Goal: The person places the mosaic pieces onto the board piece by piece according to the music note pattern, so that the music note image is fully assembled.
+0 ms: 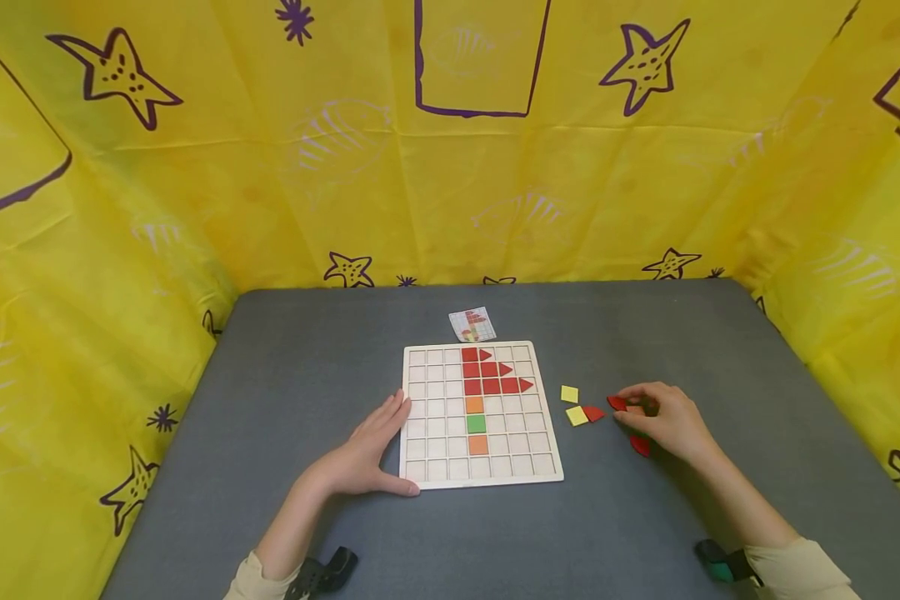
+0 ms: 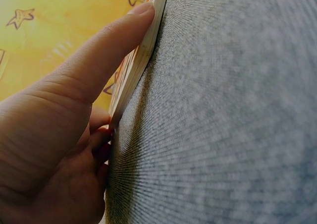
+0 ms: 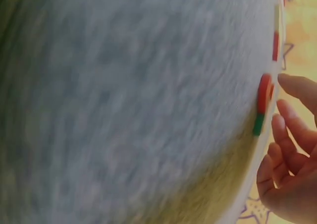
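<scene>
1 spread left hand [image 1: 358, 460] of mine lines the board's [image 1: 435, 417] left edge, apparently to steady it, while my right hand [image 1: 669, 421] bends its fingertips to 1 red piece [image 1: 616, 402] beyond the board's right side, pinching or not I can't tell.

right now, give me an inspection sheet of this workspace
surface: grey tabletop
job's things: wooden grid board holding red pieces, orange squares, a green square; small card beyond it; yellow squares and loose red pieces right of it
clutter: nothing seen
hands: left hand touches the board's left edge; right hand at a loose red piece, grip unclear
cables: nothing seen
surroundings: yellow cloth with starfish drawings
</scene>
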Available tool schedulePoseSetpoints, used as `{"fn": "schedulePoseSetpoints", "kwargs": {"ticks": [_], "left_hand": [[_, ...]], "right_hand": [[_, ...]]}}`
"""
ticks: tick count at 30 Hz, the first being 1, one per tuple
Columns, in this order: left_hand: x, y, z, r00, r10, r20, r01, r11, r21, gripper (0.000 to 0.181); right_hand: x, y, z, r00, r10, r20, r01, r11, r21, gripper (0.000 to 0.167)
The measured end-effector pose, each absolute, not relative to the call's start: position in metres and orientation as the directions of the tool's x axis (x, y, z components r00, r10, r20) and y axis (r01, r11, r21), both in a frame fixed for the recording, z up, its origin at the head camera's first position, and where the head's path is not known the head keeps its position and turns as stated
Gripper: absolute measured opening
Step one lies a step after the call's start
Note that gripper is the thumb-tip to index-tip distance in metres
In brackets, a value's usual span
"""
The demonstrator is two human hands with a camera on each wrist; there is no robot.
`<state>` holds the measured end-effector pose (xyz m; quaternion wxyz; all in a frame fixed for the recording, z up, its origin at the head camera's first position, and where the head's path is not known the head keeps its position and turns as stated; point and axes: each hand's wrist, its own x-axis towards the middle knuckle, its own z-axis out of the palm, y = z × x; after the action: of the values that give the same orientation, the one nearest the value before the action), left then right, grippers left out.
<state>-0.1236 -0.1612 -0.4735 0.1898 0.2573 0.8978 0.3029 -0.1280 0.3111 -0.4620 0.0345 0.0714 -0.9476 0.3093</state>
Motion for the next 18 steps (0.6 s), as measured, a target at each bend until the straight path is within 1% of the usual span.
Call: {"fn": "schedulePoseSetpoints", "kwargs": {"ticks": [6, 11, 14, 18], "left_hand": [[-0.124, -0.161, -0.474, -0.795, 0.577, -0.189, 0.347, 0.687, 0.638, 0.122], [-0.124, -0.161, -0.474, -0.796, 0.576, -0.188, 0.346, 0.686, 0.640, 0.122], [-0.124, -0.161, -0.474, -0.796, 0.576, -0.186, 0.345, 0.685, 0.641, 0.122], [-0.123, -0.161, -0.473, -0.798, 0.574, -0.183, 0.346, 0.686, 0.640, 0.122]], "right_hand": [[-0.130, 0.321, -0.465, -0.987, -0.131, 0.096, -0.162, 0.807, -0.568, 0.031], [-0.133, 0.325, -0.468, -0.983, -0.156, 0.096, -0.183, 0.806, -0.563, 0.029], [-0.134, 0.326, -0.468, -0.973, -0.195, 0.123, -0.231, 0.797, -0.558, 0.026], [-0.136, 0.326, -0.469, -0.944, -0.268, 0.193, -0.330, 0.767, -0.550, 0.025]]}}
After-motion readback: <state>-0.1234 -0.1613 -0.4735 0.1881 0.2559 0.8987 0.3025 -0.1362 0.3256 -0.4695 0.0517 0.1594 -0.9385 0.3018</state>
